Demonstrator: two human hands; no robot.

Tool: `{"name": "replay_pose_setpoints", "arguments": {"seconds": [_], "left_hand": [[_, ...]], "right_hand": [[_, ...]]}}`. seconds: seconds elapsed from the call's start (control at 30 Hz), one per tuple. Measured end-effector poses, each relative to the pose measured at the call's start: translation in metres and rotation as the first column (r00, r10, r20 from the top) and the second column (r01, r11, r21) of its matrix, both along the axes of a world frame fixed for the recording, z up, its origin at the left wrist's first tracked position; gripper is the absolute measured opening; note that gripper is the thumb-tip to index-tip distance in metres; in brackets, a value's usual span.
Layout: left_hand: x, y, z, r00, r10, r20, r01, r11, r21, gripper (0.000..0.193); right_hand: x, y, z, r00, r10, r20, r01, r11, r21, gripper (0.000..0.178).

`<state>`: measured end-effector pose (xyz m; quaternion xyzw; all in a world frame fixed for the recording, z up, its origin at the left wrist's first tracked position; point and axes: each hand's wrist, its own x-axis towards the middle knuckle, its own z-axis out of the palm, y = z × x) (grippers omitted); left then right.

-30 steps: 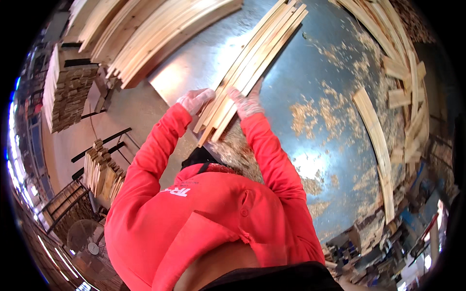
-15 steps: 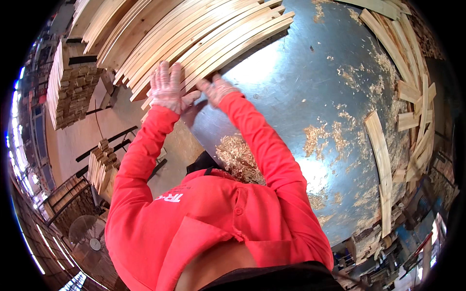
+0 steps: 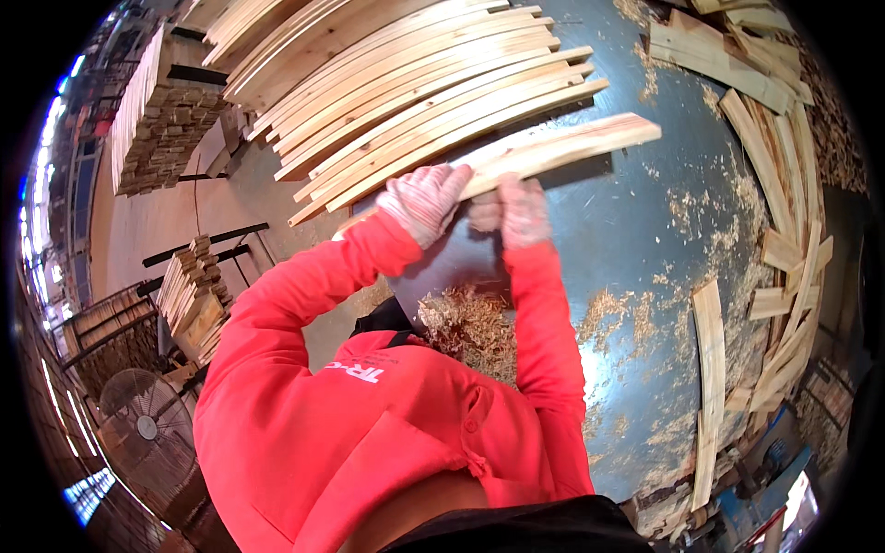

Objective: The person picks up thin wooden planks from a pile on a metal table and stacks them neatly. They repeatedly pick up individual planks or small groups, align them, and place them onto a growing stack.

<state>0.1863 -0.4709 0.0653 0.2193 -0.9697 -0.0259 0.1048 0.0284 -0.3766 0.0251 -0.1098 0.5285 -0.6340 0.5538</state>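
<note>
Both hands gloved, frame centre, just above the red sleeves. Left hand wraps over the near end of a bundle of wooden slats, fingers curled on its top face, gripping it. Right hand sits just beside it to the right, closed under and around the same bundle. The bundle runs from the hands up and to the right, far end pointing to the upper right of the frame, tilted, raised off the blue-grey metal table; its shadow falls on the table beneath. Directly above and left of the bundle: a fanned stack of long curved slats, close to the hands; contact with the bundle can't be made out. Sawdust pile below the hands, near the chest. More slats along the right edge of the table. Stacked timber blocks upper left, pedestal fan lower left.
</note>
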Motion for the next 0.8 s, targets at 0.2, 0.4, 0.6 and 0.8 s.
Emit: {"name": "replay_pose_setpoints", "arguments": {"seconds": [0.2,0.4,0.6,0.8], "left_hand": [[0.042,-0.115,0.078,0.987,0.158,-0.024,-0.155,0.982,0.112,0.047],[0.06,-0.266,0.053,0.947,0.314,0.068,-0.321,0.935,0.151,0.062],[0.044,-0.276,0.038,0.748,0.661,0.062,-0.584,0.699,-0.413,0.085],[-0.011,-0.158,0.035,0.919,0.289,-0.268,-0.389,0.776,-0.496,0.083]], "right_hand": [[0.003,-0.011,-0.04,0.992,-0.011,0.127,-0.013,0.983,0.184,0.061],[0.056,-0.079,-0.068,0.899,0.31,-0.31,-0.24,0.94,0.244,0.083],[-0.059,0.025,-0.022,0.207,0.598,-0.775,-0.172,0.802,0.572,0.083],[-0.294,0.196,-0.005,0.124,0.932,-0.341,0.58,0.21,0.787,0.117]]}}
